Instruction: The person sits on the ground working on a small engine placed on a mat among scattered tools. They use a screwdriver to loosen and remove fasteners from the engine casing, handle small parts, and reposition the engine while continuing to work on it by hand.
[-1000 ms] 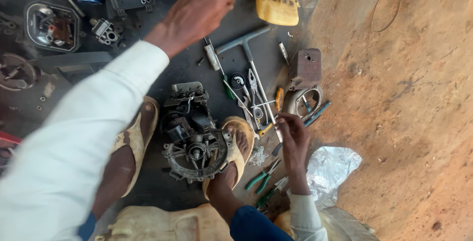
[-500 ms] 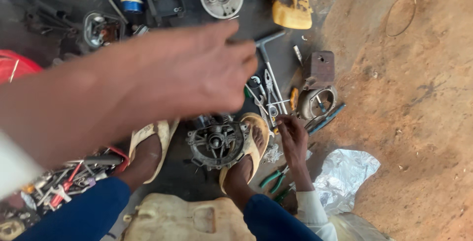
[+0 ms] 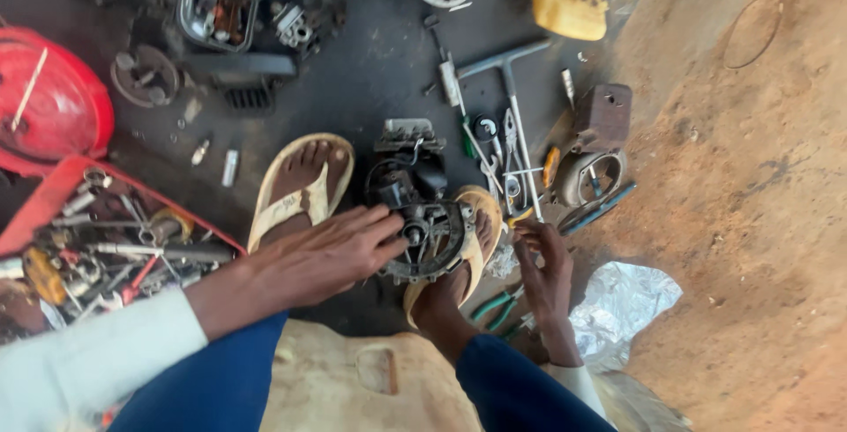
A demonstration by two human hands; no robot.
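A: From the head camera, your left hand (image 3: 322,251) lies flat on the small engine (image 3: 422,211), fingers stretched out and loose, the tips touching its round metal end. It presses on the part and closes around nothing.

B: And the engine itself?

A: It sits on the dark ground between your two sandals (image 3: 300,189), the right foot tucked against its round end.

B: Your right hand (image 3: 543,264)?

A: It is low by the right sandal, fingers curled down among the loose tools (image 3: 507,154). You may be pinching something small, but I cannot tell what, or whether the grip is closed. Green-handled pliers (image 3: 494,307) lie just beside that wrist.

B: Anything near your left arm?

A: A red tray (image 3: 53,198) of tools sits just beside your left forearm, and crumpled foil (image 3: 622,300) lies to the right.
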